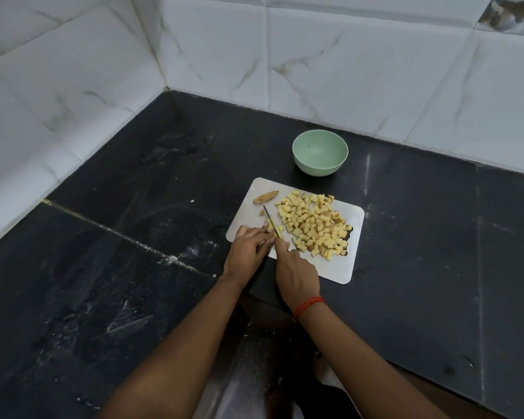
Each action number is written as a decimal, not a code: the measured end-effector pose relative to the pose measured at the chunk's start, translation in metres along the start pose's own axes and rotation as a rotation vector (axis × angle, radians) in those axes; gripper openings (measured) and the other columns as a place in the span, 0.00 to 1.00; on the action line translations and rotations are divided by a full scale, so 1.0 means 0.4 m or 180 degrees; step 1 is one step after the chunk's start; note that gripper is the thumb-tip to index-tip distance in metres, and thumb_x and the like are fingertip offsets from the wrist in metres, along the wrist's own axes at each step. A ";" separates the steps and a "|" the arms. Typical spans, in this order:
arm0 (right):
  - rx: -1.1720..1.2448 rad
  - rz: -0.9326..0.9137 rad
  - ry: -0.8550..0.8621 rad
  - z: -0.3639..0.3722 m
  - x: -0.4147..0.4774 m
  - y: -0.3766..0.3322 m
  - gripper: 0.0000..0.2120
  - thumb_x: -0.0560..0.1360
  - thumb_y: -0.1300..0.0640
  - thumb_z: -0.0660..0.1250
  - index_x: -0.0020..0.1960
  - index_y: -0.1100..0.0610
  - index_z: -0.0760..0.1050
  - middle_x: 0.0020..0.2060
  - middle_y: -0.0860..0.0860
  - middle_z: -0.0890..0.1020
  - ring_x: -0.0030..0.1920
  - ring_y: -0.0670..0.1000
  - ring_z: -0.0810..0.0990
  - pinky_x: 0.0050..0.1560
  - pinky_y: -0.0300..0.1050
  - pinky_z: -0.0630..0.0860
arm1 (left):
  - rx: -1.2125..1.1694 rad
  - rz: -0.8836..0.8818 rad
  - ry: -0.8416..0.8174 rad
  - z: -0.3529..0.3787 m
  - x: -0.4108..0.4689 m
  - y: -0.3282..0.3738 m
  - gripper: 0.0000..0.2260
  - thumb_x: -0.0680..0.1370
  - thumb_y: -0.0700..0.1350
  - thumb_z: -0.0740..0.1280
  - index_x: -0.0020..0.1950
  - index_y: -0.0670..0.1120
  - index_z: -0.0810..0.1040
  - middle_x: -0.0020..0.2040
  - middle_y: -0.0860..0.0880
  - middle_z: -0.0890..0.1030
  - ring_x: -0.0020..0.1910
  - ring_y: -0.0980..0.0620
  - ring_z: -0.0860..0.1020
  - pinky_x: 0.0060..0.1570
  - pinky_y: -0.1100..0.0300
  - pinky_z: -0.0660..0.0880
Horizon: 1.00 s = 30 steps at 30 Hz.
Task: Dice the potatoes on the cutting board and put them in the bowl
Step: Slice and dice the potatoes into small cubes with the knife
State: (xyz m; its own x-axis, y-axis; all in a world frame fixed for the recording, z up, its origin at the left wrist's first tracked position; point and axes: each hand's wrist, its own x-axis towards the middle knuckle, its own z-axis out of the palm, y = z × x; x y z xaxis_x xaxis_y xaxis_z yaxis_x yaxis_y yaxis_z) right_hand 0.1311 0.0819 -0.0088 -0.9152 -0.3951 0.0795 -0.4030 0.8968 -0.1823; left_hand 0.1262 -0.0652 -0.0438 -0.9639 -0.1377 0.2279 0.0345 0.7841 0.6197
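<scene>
A grey cutting board [251,204] lies on the black counter. Several yellow potato cubes [313,223] are heaped on its right half. My right hand [297,273] grips a knife [271,221] whose blade points away from me and rests on a small potato piece [280,228] at the board's near left. My left hand [247,249] holds that piece with curled fingers just left of the blade. A brown potato end slice [266,196] and a tiny scrap [261,212] lie at the board's far left. The pale green bowl [320,152] stands empty just beyond the board.
The black stone counter [133,222] runs into a corner of white marble-look wall tiles [218,43] at the left and back. The counter's front edge [263,300] is cut in just under my hands. An orange thread band circles my right wrist.
</scene>
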 end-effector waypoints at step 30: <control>0.1234 0.0849 0.0149 -0.062 -0.151 0.070 0.06 0.84 0.49 0.51 0.51 0.50 0.59 0.37 0.51 0.80 0.37 0.60 0.81 0.35 0.51 0.74 | 0.1030 0.0645 -0.0931 -0.081 0.097 -0.008 0.17 0.76 0.47 0.74 0.65 0.52 0.79 0.65 0.51 0.76 0.67 0.48 0.71 0.66 0.51 0.67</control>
State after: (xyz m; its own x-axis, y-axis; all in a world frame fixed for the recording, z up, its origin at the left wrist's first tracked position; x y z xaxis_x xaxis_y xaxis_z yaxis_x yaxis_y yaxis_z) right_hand 0.1749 0.1359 0.0056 -0.9894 -0.1436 0.0224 -0.1318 0.8219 -0.5541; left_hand 0.0970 -0.0926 -0.0125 -0.9817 0.1770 0.0703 0.1901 0.9321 0.3084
